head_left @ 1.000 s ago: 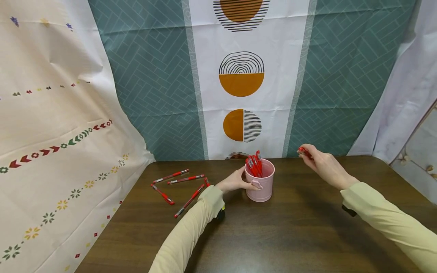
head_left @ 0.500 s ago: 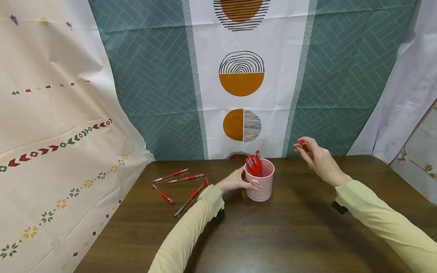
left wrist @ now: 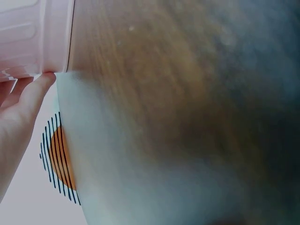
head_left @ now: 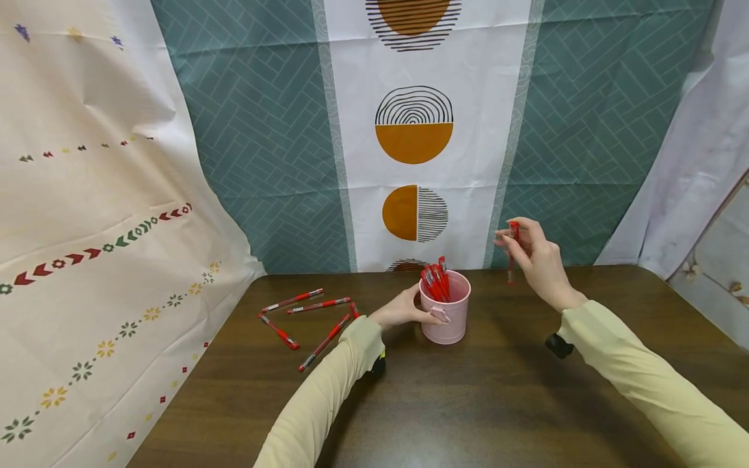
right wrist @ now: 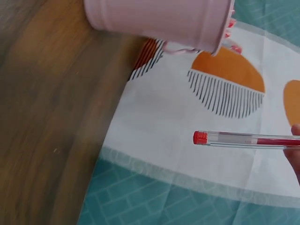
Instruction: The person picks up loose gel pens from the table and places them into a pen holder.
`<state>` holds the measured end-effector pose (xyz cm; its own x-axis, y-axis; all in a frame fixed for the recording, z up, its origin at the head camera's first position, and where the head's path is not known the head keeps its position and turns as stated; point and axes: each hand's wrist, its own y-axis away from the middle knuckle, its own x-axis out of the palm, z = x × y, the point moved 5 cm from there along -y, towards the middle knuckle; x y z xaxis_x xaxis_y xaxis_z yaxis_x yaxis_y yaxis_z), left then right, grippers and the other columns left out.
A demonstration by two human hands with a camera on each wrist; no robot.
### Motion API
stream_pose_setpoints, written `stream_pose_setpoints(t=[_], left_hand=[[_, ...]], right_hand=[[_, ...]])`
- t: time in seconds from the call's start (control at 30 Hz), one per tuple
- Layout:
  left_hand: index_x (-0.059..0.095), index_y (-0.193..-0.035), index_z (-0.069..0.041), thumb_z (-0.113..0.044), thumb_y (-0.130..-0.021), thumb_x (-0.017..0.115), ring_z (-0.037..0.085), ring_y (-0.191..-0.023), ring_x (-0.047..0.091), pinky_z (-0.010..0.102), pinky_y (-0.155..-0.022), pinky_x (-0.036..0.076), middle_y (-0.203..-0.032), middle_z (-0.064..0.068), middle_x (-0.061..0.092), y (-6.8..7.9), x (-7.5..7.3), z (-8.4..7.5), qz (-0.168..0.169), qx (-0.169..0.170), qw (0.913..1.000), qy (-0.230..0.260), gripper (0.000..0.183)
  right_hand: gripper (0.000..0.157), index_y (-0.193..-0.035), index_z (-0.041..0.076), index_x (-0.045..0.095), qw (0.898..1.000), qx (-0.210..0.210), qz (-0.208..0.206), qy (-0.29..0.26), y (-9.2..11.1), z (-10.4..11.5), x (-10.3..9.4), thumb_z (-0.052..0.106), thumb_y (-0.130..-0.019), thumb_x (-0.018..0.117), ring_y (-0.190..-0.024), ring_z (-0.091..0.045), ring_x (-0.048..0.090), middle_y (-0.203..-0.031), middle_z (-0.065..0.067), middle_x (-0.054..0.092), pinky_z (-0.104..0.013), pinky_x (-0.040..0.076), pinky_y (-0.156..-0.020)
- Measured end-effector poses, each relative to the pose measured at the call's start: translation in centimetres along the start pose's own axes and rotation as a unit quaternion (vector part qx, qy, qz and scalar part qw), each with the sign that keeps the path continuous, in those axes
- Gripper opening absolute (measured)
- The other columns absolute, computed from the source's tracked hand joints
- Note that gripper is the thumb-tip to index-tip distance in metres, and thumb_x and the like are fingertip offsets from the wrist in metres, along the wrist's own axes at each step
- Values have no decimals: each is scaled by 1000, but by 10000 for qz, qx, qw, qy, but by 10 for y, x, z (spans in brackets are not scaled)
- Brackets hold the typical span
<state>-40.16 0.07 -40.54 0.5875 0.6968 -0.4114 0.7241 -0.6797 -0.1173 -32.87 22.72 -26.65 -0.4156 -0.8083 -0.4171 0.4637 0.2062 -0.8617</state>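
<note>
Right hand (head_left: 543, 265): higher than a second ago and slightly nearer the pink bucket (head_left: 456, 317); from my post it hangs above and to the right of the bucket, well apart from it.
Held pen (right wrist: 246, 139): now swung upright beside the bucket, where earlier the hand mostly hid it; its red top is up, its clear barrel hangs below.
Right-side grip: thumb and finger pinched on the pen; other fingertips reach out toward the bucket's side.
Left hand (head_left: 406, 312): unmoved; it grips the bucket's left side, thumb across the front; I cannot see all its far fingers.
Bucketed pens (head_left: 437, 283): unchanged, bunched toward the bucket's left rim; too tight for me to count.
Loose pens (head_left: 318, 306): left of the bucket on the table (head_left: 445, 409); I make out five, one partly behind the left sleeve (head_left: 328, 390).
My reading: upright suits the bucket's mouth; the sideways gap remains.
</note>
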Motion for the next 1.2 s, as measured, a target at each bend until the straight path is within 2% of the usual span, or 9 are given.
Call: stream_pose_setpoints(t=[0.2, 0.33, 0.47, 0.6, 0.83, 1.03, 1.2], left_hand=[[37, -131, -27, -23, -72, 75, 12, -107, 45, 33, -86, 40, -120, -9, 49, 1, 0, 0, 5, -27, 10000, 10, 71], [36, -131, -26, -26, -71, 76, 11, -107, 44, 32, -86, 40, -120, -10, 49, 1, 0, -1, -47, -79, 9999, -110, 71], [37, -131, -25, -26, -71, 76, 10, -107, 45, 31, -87, 39, -119, -10, 49, 1, 1, 1, -67, -136, 9998, -87, 72], [37, -132, -25, -26, -71, 76, 10, -107, 45, 31, -87, 39, -120, -10, 48, 0, 1, 2, -77, -133, 9998, -102, 72], [37, -131, -23, -26, -71, 76, 11, -107, 44, 31, -86, 39, -120, -10, 48, -1, 0, 1, 103, -183, 9997, 88, 71], [37, -132, -16, -20, -73, 74, 10, -105, 46, 30, -85, 40, -120, -7, 50, 9, 0, -21, 312, -113, 9991, 262, 71], [37, -133, -13, -18, -73, 74, 9, -105, 47, 30, -85, 40, -121, -5, 50, 11, 0, -29, 287, -85, 9994, 191, 70]], right_hand=[[41, -119, -2, 40, 9989, 373, -154, -224, -12, 8, 8, -11, -83, 57, -84, -25, 63, -104, -15, 62, -12, 43, -70], [40, -119, -6, 38, 9982, 479, -223, -299, -20, 26, 13, -12, -83, 55, -83, -30, 62, -104, -20, 61, -13, 43, -71], [41, -121, -7, 36, 9970, 623, -241, -402, -26, 44, 16, -12, -85, 54, -84, -33, 62, -104, -22, 60, -19, 46, -71], [44, -124, -6, 34, 9959, 644, -248, -578, -29, 49, 22, -12, -86, 52, -84, -34, 62, -104, -22, 60, -26, 48, -70], [46, -128, -3, 33, 9945, 668, -249, -772, -31, 51, 32, -11, -86, 52, -84, -33, 62, -105, -23, 59, -29, 49, -68], [47, -128, -5, 34, 9931, 775, -249, -844, -30, 50, 43, -11, -86, 53, -84, -34, 62, -104, -23, 59, -33, 49, -67], [47, -129, 1, 37, 9916, 815, -300, -954, -23, 25, 57, -7, -86, 54, -84, -31, 63, -104, -20, 61, -33, 50, -65]])
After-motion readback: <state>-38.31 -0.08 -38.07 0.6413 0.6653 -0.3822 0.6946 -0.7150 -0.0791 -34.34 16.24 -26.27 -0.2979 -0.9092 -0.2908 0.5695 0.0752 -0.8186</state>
